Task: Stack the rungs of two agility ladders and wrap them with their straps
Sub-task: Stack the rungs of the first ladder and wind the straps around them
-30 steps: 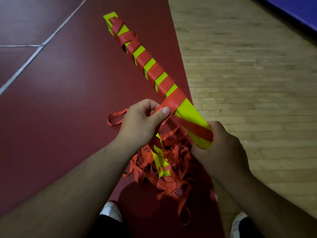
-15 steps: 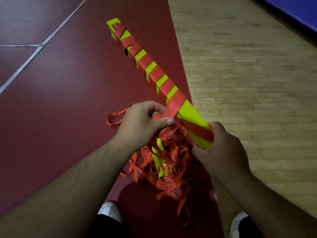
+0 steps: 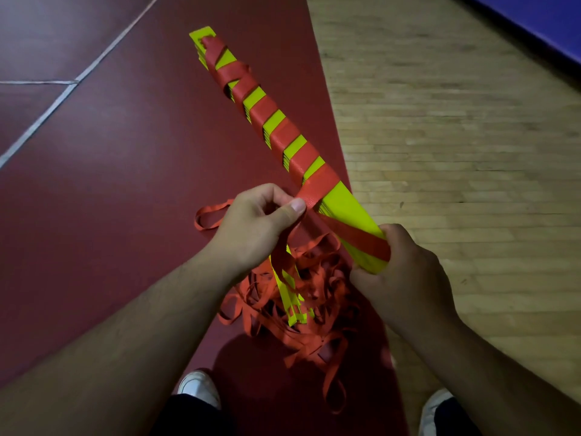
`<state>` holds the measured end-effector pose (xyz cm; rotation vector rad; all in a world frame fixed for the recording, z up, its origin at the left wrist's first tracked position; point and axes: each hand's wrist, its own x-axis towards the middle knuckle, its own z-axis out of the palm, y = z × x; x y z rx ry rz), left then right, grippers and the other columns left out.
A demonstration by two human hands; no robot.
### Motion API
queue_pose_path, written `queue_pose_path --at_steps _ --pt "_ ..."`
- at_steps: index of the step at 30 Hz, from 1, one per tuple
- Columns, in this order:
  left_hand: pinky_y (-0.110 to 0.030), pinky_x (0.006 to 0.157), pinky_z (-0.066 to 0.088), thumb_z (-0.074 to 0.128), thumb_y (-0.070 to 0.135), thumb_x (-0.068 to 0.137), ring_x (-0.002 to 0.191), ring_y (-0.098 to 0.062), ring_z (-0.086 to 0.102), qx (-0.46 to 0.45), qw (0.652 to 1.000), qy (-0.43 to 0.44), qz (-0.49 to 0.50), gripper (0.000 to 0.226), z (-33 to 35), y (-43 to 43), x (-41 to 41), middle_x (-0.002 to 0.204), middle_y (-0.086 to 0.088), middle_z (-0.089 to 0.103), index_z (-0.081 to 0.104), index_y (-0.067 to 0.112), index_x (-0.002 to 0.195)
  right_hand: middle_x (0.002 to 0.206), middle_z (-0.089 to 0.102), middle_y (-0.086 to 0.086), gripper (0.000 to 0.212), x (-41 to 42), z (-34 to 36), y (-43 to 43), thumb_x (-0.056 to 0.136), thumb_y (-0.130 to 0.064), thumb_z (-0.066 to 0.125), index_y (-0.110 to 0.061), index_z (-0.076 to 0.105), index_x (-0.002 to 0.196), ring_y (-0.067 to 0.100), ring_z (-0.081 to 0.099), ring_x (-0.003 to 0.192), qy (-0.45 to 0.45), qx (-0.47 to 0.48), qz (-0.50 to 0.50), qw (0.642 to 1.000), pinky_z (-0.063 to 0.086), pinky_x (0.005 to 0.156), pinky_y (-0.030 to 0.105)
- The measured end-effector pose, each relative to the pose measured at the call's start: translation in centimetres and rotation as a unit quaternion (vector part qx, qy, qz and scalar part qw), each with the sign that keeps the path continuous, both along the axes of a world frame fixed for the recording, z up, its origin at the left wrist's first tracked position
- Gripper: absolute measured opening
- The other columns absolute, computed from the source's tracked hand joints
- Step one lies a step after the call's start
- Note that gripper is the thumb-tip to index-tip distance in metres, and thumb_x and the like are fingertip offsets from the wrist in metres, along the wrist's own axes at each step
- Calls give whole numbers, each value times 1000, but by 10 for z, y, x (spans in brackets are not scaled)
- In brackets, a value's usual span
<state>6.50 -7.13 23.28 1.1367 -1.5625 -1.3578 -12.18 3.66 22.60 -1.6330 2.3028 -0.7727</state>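
Change: the left hand [image 3: 251,228] sits a little higher beside the rung stack [image 3: 349,209] than half a second ago; the wrapped turns look unchanged.
Left hand: thumb and curled fingers pinch the orange strap [image 3: 317,190] at the stack's left edge.
Right hand [image 3: 399,278]: grips the stack's near end.
Stack: held slanting away, above the loose strap pile [image 3: 317,338].
Hidden: right fingertips lie behind the stack - yellow rungs [image 3: 290,297] in the pile are half buried.

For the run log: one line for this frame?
left hand: pinches orange strap | right hand: grips yellow rung stack | wrap: unfinished
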Motion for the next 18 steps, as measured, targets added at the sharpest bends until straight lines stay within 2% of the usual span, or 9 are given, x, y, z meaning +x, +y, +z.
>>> queue_pose_path --at_steps 3,5,7,9,12,13,16,18 --pt "-28 56 52 68 10 91 60 -16 67 39 997 73 -11 10 0 1 -2 63 1 67 58 14 91 97 67 -6 58 -1 0 1 75 -41 80 -25 56 126 15 52 77 -12 1 0 1000 40 64 25" --pt "-26 53 53 65 8 93 59 -15 69 78 992 95 -19 16 -2 0 -3 63 0 68 54 13 103 90 61 -10 57 2 1 2 75 -40 80 -24 57 125 14 52 76 -17 -7 -3 1000 36 59 21" --pt "-24 53 51 62 13 96 59 -15 67 78 995 41 -41 3 -3 0 -2 65 0 69 60 10 97 89 58 -14 56 5 0 3 74 -41 79 -24 59 124 13 55 77 -32 -11 4 999 37 58 18" --pt "-24 54 50 60 19 97 57 -16 63 83 995 8 -49 20 -5 0 -1 65 -3 68 62 9 80 89 61 -17 53 6 -2 4 73 -39 79 -27 62 121 8 61 78 -74 -7 17 997 40 58 15" --pt "-25 51 50 62 33 90 52 -15 58 152 983 68 -81 29 -7 -2 -1 61 -4 63 58 7 76 80 69 -15 38 3 0 3 71 -35 82 -33 65 105 -1 65 72 -178 25 42 983 44 56 12" --pt "-24 51 49 60 36 87 51 -14 55 171 975 93 -103 31 -7 -3 0 59 -2 61 57 7 78 78 72 -12 35 1 2 2 69 -33 81 -32 67 101 0 67 67 -246 48 61 966 48 56 16" --pt "-20 49 45 54 40 85 49 -8 49 181 961 159 -135 34 -11 0 -1 61 2 57 58 8 97 64 69 -2 25 -1 8 0 66 -23 75 -36 72 88 13 63 49 -443 113 131 880 49 48 29" --pt "-18 49 44 51 42 84 49 -5 48 200 951 187 -144 53 -11 2 0 84 -4 63 55 4 120 62 63 7 22 -3 9 0 67 -21 77 -29 72 87 20 57 45 -511 151 166 829 49 46 31"
